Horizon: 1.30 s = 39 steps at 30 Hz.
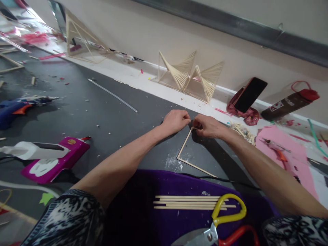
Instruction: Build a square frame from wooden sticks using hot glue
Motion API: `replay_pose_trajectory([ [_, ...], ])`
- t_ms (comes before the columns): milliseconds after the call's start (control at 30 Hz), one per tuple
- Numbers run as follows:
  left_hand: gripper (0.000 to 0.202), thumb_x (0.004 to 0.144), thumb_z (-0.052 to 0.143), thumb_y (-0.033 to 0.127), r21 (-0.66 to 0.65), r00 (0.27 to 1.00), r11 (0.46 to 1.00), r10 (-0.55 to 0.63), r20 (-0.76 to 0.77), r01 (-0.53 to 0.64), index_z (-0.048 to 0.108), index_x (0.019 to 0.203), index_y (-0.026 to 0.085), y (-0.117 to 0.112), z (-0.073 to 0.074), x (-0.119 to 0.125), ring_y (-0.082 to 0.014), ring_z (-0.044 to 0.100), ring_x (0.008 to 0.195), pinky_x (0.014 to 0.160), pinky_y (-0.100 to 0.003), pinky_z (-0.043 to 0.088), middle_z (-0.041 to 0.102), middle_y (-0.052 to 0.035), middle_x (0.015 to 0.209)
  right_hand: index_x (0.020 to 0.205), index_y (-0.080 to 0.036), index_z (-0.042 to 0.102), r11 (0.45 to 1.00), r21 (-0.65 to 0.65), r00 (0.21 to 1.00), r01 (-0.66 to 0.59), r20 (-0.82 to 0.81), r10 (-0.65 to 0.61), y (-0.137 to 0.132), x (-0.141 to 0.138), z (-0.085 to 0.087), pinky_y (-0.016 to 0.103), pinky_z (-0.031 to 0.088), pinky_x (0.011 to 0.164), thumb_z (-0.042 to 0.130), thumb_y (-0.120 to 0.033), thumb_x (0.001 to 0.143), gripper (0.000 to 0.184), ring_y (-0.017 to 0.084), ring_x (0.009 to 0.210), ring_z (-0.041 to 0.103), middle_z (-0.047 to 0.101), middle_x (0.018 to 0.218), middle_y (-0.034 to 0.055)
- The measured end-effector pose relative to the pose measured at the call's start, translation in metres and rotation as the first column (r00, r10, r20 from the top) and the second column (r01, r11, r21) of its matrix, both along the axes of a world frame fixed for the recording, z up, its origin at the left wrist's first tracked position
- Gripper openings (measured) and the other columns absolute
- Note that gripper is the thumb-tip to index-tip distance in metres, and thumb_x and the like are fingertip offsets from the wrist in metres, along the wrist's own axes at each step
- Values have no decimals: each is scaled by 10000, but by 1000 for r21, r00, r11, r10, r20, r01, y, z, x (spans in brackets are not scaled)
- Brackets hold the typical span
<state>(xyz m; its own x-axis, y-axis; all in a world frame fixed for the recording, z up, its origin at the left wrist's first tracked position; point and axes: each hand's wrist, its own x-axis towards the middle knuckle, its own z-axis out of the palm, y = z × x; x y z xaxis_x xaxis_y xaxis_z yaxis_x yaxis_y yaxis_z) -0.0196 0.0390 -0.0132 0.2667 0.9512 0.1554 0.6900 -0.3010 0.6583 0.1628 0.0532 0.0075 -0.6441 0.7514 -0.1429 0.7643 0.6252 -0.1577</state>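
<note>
Two thin wooden sticks [185, 143], joined at a corner, lie on the grey table in an angled shape. At their upper end my right hand [209, 126] is closed, its fingertips pinched on the stick work there. Just left of it, my left hand [176, 121] is curled with thumb and fingers together; whatever it grips, if anything, is hidden. The two hands almost touch. Closer to me, several loose wooden sticks [189, 202] rest on purple cloth [138, 194] beside scissors [215, 227] with one yellow and one red handle.
On the left lie a magenta-and-white device [55, 160] and a blue glue gun [19, 107]. A clear glue stick [112, 95] lies beyond. Wooden stick models [179, 71] stand along the wall, with a phone [251, 94] and a bottle [287, 104] at right. Pliers [280, 155] rest on pink paper [269, 136].
</note>
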Motion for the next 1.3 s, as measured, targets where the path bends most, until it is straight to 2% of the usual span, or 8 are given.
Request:
replay_pose_trajectory([
  [200, 165, 709, 563, 173, -34, 997, 999, 14, 77, -11, 667, 837, 184, -1, 1, 0, -131, 577, 610, 611, -255, 411, 659, -10, 653, 963, -188, 599, 996, 61, 995, 60, -88, -55, -8, 14, 0, 235, 370, 644, 547, -241, 740, 235, 158, 788, 560, 620, 899, 39],
  [300, 165, 721, 581, 213, -45, 1000, 999, 0, 32, 2, 674, 854, 185, -2, 4, 1, -137, 579, 615, 610, -254, 414, 661, -11, 645, 990, -193, 606, 979, 156, 991, 130, -44, -125, -14, 20, -4, 249, 354, 658, 550, -269, 775, 234, 172, 825, 555, 613, 925, 51],
  [400, 208, 792, 537, 310, -20, 999, 1000, -9, -50, 8, 688, 874, 192, -3, 3, 3, -149, 591, 643, 628, -259, 425, 666, -19, 647, 979, -204, 621, 968, 217, 991, 129, 18, -136, -23, 24, -11, 256, 336, 659, 525, -280, 818, 202, 177, 839, 554, 612, 915, 57],
  [467, 248, 829, 492, 314, 33, 996, 999, -16, -90, 19, 694, 921, 203, -3, 0, 3, -154, 610, 713, 680, -263, 443, 695, -27, 747, 969, -207, 628, 956, 260, 988, 138, 35, -152, -28, 24, -16, 259, 324, 654, 499, -283, 845, 194, 179, 845, 554, 612, 911, 60],
  [600, 290, 807, 488, 185, 113, 981, 985, -111, -158, 130, 687, 1015, 221, -3, -6, 4, -163, 616, 898, 824, -275, 456, 693, -24, 985, 918, -209, 635, 934, 321, 982, 159, 43, -182, -33, 23, -23, 274, 294, 623, 437, -284, 892, 213, 175, 813, 555, 616, 882, 54],
  [800, 283, 817, 489, 197, 80, 952, 967, -221, -211, 242, 686, 1020, 215, -3, -10, 8, -164, 612, 935, 866, -290, 461, 684, -30, 971, 899, -207, 632, 930, 320, 982, 182, -10, -189, -32, 25, -29, 277, 278, 620, 421, -285, 908, 225, 164, 806, 553, 622, 872, 46],
  [1000, 276, 800, 482, 157, 43, 975, 986, -154, -158, 163, 694, 974, 189, 1, -12, 5, -161, 622, 914, 856, -281, 458, 696, -34, 969, 913, -212, 635, 934, 314, 985, 172, -42, -167, -32, 28, -33, 283, 277, 622, 411, -275, 907, 232, 162, 797, 553, 623, 882, 38],
  [1300, 276, 816, 503, 229, 25, 945, 976, -204, -255, 218, 678, 1029, 210, -2, -9, 5, -176, 620, 904, 805, -296, 462, 687, -46, 970, 912, -214, 636, 938, 299, 985, 175, -55, -166, -32, 27, -30, 285, 270, 611, 413, -265, 901, 229, 160, 789, 555, 624, 875, 40],
])
